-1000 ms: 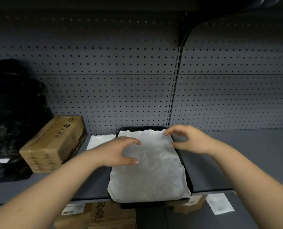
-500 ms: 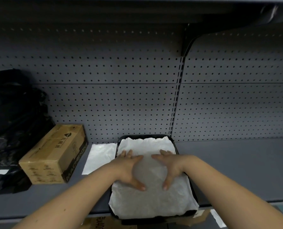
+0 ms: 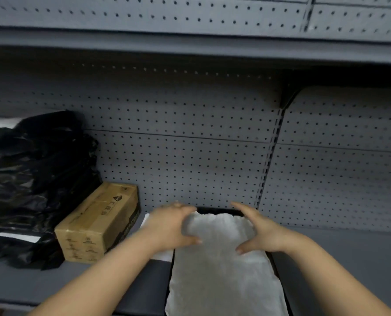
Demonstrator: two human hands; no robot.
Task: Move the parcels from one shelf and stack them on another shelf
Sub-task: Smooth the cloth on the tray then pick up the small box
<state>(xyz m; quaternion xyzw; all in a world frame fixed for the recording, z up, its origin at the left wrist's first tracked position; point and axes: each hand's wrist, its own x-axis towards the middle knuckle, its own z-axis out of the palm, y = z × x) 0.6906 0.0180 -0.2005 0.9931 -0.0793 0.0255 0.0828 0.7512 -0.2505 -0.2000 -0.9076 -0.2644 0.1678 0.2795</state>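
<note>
A heap of black bags (image 3: 34, 183) fills the left end of the grey shelf (image 3: 349, 252), with a brown cardboard box (image 3: 98, 224) lying just beside it. Next comes the left hand (image 3: 169, 226), fingers spread, resting on the left edge of a white parcel (image 3: 222, 270) that lies flat on top of a black parcel (image 3: 279, 272) at the front middle of the shelf. The right hand (image 3: 260, 231), also spread, presses the parcel's right edge. Neither hand pinches it. Behind stands the pegboard wall (image 3: 190, 156).
</note>
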